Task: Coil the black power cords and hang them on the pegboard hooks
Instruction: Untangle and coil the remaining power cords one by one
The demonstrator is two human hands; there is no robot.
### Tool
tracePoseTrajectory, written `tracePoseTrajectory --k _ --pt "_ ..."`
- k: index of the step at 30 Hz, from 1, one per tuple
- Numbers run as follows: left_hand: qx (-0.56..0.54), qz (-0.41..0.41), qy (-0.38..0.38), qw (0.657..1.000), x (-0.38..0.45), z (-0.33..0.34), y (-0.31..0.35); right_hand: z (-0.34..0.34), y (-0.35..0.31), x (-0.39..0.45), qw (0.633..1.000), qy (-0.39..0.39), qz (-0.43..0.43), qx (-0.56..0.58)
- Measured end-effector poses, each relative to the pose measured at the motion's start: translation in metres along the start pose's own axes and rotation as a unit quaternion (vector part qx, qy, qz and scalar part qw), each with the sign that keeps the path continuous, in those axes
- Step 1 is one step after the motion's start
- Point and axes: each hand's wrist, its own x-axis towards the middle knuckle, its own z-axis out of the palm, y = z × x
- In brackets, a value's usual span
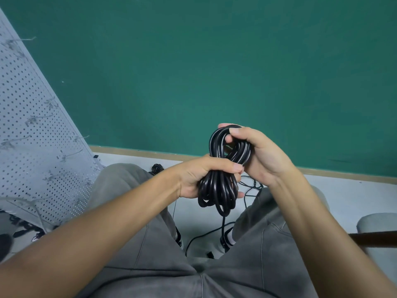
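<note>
A coiled black power cord (219, 186) is bundled in front of me above my knees. My left hand (199, 175) grips the bundle around its middle, thumb across the front. My right hand (255, 151) holds the upper loops, with its fingers curled over the top of the coil. A loose tail of the cord (223, 222) hangs down toward the floor. The grey pegboard (32, 125) with metal hooks (73, 153) leans on the left.
Thin black cables (249, 190) lie on the pale floor between my feet. Another small black coil (156, 168) lies on the floor by my left knee. A green wall fills the back. A grey seat edge (378, 224) is at the right.
</note>
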Motion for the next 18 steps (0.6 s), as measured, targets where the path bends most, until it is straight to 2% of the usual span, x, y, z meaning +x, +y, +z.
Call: tracePoseTrajectory --k 3,10,14,18 --pt "-0.024 -0.013 -0.014 1.0 -0.001 -0.001 -0.001 0.001 -0.001 -0.005 0.999 0.027 -0.019 -0.013" --pt "0.041 0.013 -0.03 0.999 -0.017 -0.004 0.012 0.007 -0.002 -0.022 0.99 0.032 -0.085 -0.105" --pt "0.08 0.003 -0.063 0.995 -0.021 -0.001 0.025 0.009 -0.005 -0.027 0.984 0.05 -0.127 -0.115" --pt "0.078 -0.028 -0.095 0.992 -0.02 0.004 0.027 0.011 -0.009 -0.033 0.986 0.055 -0.143 -0.072"
